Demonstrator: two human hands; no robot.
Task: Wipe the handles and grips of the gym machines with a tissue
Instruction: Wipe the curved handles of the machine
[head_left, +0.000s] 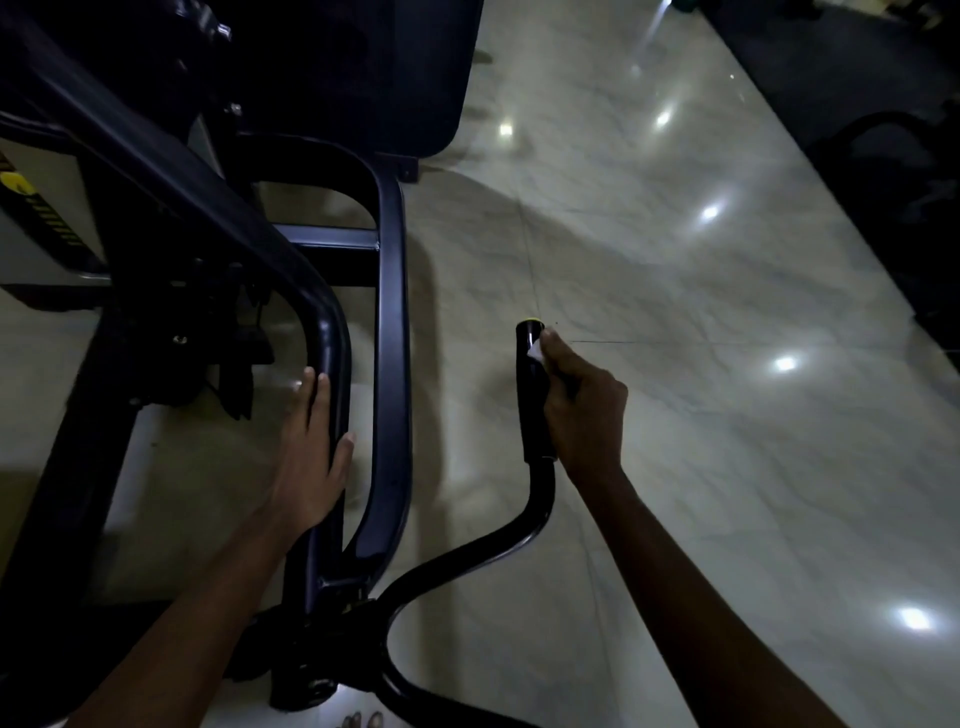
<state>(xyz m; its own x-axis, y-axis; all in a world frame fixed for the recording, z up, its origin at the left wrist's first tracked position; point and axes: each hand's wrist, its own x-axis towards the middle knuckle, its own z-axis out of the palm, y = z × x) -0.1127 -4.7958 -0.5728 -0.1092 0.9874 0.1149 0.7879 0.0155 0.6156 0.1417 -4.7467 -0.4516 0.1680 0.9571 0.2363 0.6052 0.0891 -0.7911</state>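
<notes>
A black padded handle grip (531, 405) with a yellow end cap stands upright on a curved black bar (467, 553) in the middle of the view. My right hand (584, 410) wraps around the grip from the right, with a small white tissue (535, 353) showing under its fingers near the top. My left hand (311, 457) lies flat with straight fingers on a bent black frame tube (332, 343) to the left and holds nothing.
The black machine frame (392, 322) and a dark seat pad (363, 67) fill the left and top. Glossy pale marble floor (701, 415) spreads to the right. Dark matting with equipment (883, 182) lies at the far right. Toes (361, 721) show at the bottom edge.
</notes>
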